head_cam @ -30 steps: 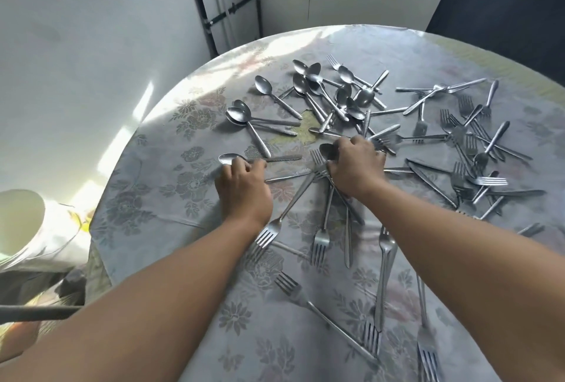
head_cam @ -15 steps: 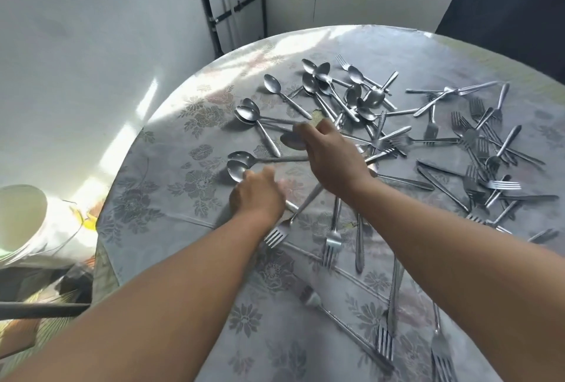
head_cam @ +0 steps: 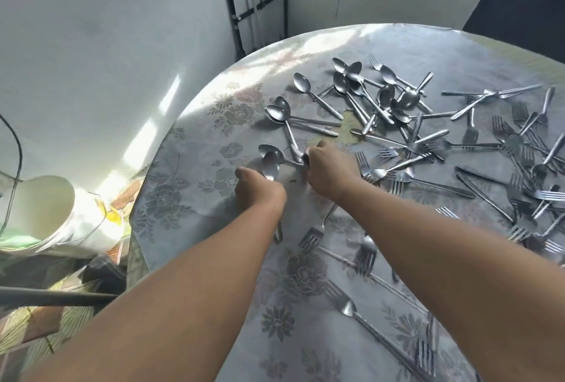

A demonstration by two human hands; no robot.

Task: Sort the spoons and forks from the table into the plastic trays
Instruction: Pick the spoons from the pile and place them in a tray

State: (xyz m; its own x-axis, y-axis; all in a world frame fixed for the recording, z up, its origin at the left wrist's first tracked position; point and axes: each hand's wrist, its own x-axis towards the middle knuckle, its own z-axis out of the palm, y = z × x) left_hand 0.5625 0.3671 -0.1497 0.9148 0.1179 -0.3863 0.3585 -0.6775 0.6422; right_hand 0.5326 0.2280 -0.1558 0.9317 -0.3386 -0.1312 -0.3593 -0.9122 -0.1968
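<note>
The left hand (head_cam: 260, 190) is gripping a spoon (head_cam: 271, 165), its smooth oval bowl sticking out past the knuckles. The right hand (head_cam: 330, 169) is curling its fingers around the thin metal handles of other spoons (head_cam: 279, 114). More shiny steel spoons and forks (head_cam: 519, 149) are lying scattered over the round tabletop (head_cam: 195, 198) with its glossy flowered cloth.

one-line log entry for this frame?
phase: gathering spoons | left hand: holds spoon | right hand: grips spoon handle | trays: not in view
</note>
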